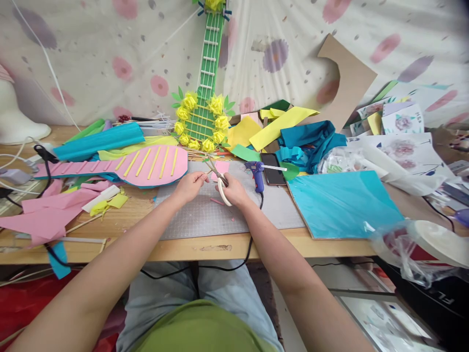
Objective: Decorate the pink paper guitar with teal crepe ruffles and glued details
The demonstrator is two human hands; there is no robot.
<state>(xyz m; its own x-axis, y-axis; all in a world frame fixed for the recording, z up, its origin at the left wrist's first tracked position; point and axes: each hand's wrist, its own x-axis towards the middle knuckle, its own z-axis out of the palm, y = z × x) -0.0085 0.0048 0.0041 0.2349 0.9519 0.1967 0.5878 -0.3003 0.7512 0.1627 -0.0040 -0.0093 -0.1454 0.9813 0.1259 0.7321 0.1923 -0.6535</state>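
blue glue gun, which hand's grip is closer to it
Right. The right hand's grip, on the scissors, is just left of the glue gun; the left hand's grip is farther left.

One head-worn camera gave the view, looking forward and down over the green shirt [201, 327], with the left forearm [128, 256] and right forearm [289, 259] stretching away. The wooden surface [164, 248] lay near, mid-frame; a flower-printed sheet [146, 44] rose behind.
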